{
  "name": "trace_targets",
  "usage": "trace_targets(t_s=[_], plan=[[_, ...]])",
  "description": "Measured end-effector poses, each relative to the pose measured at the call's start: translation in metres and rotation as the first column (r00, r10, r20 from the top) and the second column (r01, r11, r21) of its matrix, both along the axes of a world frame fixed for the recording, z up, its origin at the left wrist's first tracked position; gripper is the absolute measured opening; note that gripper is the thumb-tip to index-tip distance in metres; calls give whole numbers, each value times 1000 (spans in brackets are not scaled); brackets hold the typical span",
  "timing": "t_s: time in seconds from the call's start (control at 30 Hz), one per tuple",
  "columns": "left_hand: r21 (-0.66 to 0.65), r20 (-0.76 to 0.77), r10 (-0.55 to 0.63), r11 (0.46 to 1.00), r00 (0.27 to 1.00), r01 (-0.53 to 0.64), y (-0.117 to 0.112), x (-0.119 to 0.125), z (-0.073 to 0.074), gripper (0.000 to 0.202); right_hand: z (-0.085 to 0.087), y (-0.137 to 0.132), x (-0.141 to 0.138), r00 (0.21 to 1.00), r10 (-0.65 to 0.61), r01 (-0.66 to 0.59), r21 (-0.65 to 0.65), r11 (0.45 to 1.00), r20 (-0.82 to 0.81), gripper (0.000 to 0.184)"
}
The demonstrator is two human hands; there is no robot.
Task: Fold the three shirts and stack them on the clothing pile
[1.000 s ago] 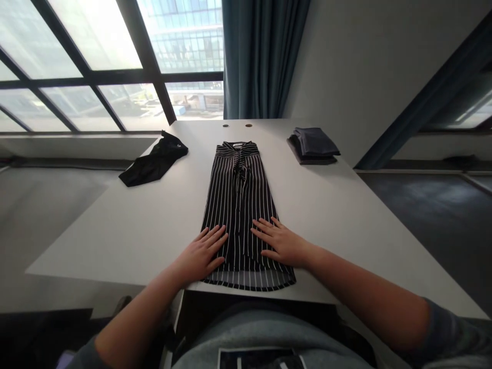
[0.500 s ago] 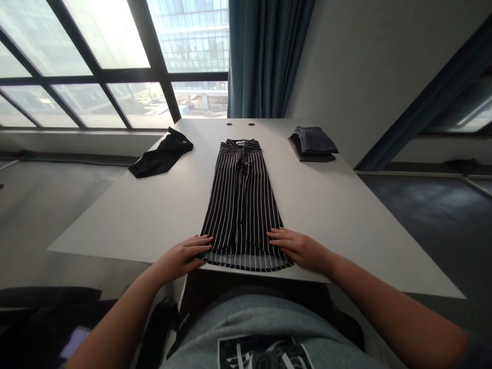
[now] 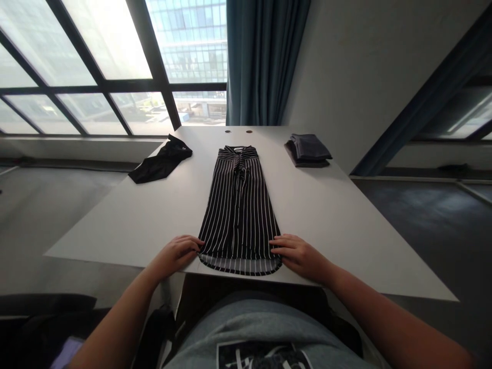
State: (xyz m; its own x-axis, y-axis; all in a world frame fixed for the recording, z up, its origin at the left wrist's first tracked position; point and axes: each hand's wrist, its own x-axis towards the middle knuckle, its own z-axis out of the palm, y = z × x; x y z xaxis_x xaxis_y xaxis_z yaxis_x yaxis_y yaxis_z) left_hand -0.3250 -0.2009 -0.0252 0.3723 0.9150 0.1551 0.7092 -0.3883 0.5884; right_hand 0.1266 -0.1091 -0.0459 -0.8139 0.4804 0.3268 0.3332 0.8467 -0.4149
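Black trousers with white vertical stripes [image 3: 240, 205] lie lengthwise on the white table, waistband far from me and the wide hem close to the front edge. A gathered tie shows below the waistband. At the hem the rounded paler inside shows. My left hand [image 3: 177, 254] is at the left hem corner, its bent fingers drawn together on the fabric edge; the thumb is hidden. On the right side, my right hand [image 3: 300, 256] rests with stretched, slightly spread fingers over the edge of the trousers just above the hem.
A crumpled black garment [image 3: 161, 161] lies at the table's left edge. Folded dark garments [image 3: 308, 149] are stacked at the back right. Two round cable holes are near the far edge of the white table [image 3: 330, 220]. Beyond it hangs a blue curtain [image 3: 265, 61] beside windows.
The right hem corner has moved inward, and the hem looks narrower. My left fingers have drawn back from on top of the fabric to its edge. The view has tilted slightly.
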Motion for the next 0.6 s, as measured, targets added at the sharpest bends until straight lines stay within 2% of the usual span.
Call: trace_targets(t_s=[0.13,0.23,0.4,0.6], plan=[[-71,0,164,984,986,-164,-1,1,-2,21,-1,-1,-8,999,-40,40,38,998,-9,31],[-37,-19,234,971,972,-234,-2,4,-6,20,2,-1,-7,998,-48,49,19,999,-41,28],[-60,-42,120,991,992,-122,-4,11,-5,17,4,-2,2,992,-52,45,-60,997,-118,34],[-16,-17,-106,994,994,106,1,8,3,31,5,-1,6,999,-1,3,-37,999,37,46]])
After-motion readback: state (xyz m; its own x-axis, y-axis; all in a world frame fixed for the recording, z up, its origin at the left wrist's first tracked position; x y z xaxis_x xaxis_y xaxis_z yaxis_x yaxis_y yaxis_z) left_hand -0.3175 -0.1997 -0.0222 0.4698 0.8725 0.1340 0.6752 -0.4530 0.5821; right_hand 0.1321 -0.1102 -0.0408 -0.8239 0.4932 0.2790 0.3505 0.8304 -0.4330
